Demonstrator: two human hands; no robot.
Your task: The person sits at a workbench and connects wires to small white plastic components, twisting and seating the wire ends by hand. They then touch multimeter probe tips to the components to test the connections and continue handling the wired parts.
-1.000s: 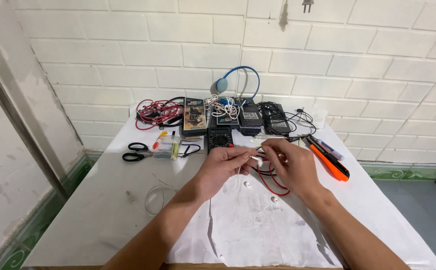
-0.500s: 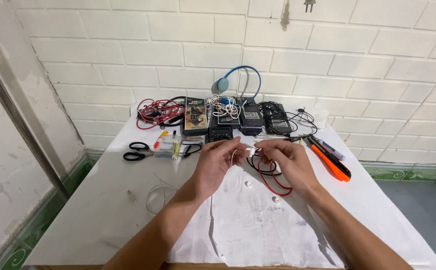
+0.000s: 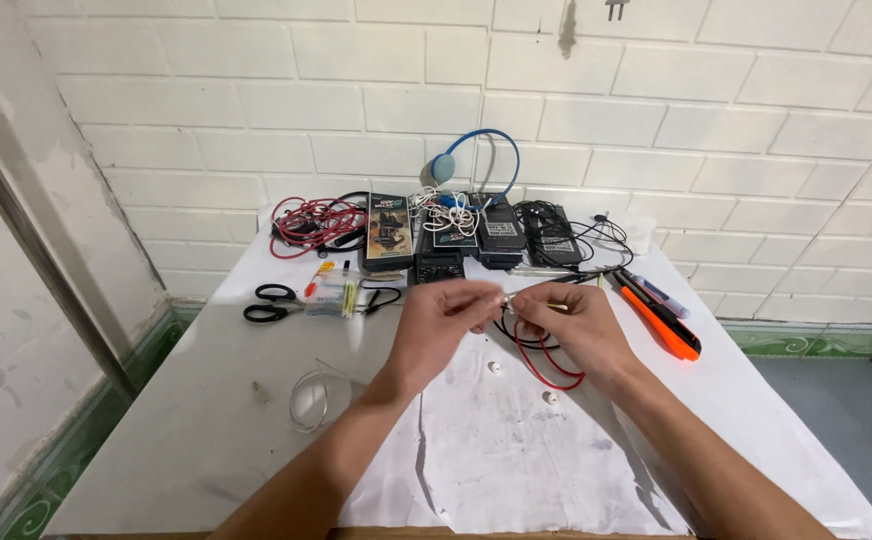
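White brick wall behind; white-covered bench [image 3: 206, 420] is strewn with electronics. Left hand [image 3: 441, 320] and right hand [image 3: 566, 322] are held together above bench centre, fingers pinching a small white connector [image 3: 506, 299]. Red and black wires [image 3: 546, 362] hang beneath. Scissors [image 3: 269, 302] lie left, orange utility knife [image 3: 661, 318] right.

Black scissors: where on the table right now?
In the head view the black scissors lie flat at the table's left side, beside a clear packet of small parts, well left of the left hand.
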